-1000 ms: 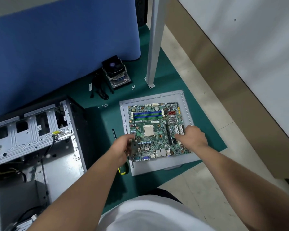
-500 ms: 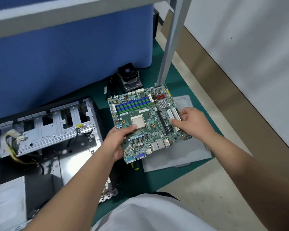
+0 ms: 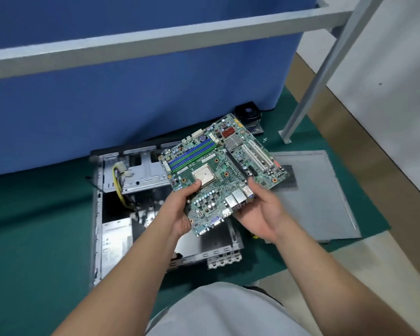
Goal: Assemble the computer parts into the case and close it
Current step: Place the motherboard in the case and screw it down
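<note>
A green motherboard [image 3: 222, 168] with blue memory slots and a square processor socket hangs tilted in the air above the open computer case [image 3: 97, 214]. My left hand [image 3: 183, 204] grips its near left edge, thumb on top beside the socket. My right hand [image 3: 260, 214] holds the near right edge by the rear ports. The case lies on its side on the green mat, with a silver power supply [image 3: 115, 241] and yellow cables [image 3: 118, 187] inside. The grey side panel [image 3: 318, 197] lies flat to the right of the case.
A black cooler fan [image 3: 249, 112] sits on the mat behind the board, against a blue partition [image 3: 131, 93]. A grey metal frame bar [image 3: 155, 44] and its slanted leg [image 3: 308, 93] cross above. Small screws [image 3: 264, 139] lie near the leg's foot.
The motherboard has been lifted off the side panel and carried left, over the open case. My right hand shifted from the board's right side to its near port edge.
</note>
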